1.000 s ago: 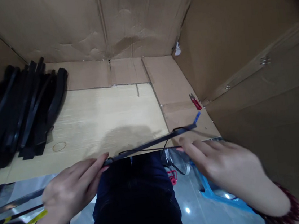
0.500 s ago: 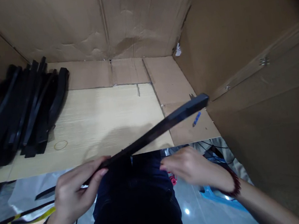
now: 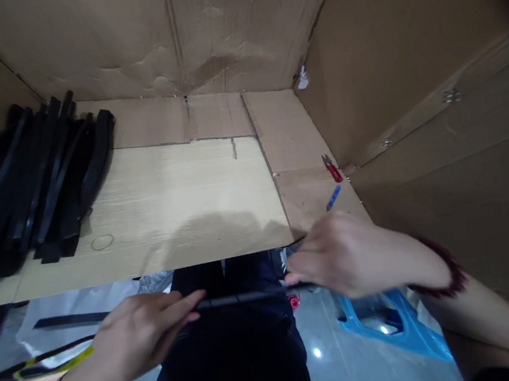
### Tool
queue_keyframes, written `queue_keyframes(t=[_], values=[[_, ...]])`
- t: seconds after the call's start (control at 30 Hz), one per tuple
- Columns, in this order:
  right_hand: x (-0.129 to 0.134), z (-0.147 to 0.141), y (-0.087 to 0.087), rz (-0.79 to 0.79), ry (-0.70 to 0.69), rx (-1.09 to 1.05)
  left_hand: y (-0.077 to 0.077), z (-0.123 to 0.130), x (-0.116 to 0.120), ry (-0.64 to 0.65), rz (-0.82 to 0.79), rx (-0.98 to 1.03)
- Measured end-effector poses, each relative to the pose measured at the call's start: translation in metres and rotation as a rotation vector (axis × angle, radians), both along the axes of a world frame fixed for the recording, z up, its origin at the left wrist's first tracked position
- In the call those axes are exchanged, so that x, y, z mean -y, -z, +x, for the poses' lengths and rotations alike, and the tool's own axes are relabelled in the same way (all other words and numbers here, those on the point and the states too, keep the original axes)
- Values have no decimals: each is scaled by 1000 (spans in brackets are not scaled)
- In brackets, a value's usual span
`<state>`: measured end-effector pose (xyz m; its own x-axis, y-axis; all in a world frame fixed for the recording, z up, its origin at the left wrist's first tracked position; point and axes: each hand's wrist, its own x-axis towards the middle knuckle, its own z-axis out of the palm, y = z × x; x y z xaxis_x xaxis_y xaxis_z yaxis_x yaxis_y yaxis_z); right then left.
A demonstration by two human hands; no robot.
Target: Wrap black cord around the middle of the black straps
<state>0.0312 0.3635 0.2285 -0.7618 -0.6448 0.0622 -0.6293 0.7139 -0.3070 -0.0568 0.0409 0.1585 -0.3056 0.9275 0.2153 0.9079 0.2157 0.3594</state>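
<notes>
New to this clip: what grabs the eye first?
The two hands first: the left hand and right hand hold a thin black strip level across the bottom centre of the view. Next comes the heap of black strips on the left of the pale wood board. Tall corrugated cardboard walls box in the back and right, with small red snips lying on the cardboard floor at right.

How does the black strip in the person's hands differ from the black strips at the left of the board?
The held strip is single, while the pile of strips is many, overlapping. The held strip lies level in the air between the left hand and right hand; the pile of strips rests on the wooden board, untouched. Both are long, narrow and black.
</notes>
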Motion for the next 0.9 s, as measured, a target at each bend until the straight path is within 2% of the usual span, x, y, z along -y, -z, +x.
queue_keyframes(t=[0.1,0.2,0.33,0.4,0.53,0.63,0.7,0.77,0.8,0.9], values=[[24,25,-11,119,110,-192,5,-2,6,-110,-23,-205],[42,41,-5,193,220,-302,8,0,7,-254,37,-326],[36,45,3,301,436,-324,8,-2,14,-321,111,-247],[28,47,3,318,488,-290,6,-5,19,-322,154,-185],[33,52,10,136,335,-59,5,-8,17,-395,223,-102],[44,47,34,-2,277,50,6,-6,4,-429,326,37],[40,39,54,-129,264,120,7,-4,-4,-374,379,164],[24,30,70,-289,289,146,7,-4,-8,-268,375,246],[13,26,75,-326,359,155,8,-4,-8,-220,360,267],[-15,17,81,-334,383,185,10,-2,-8,-145,327,356]])
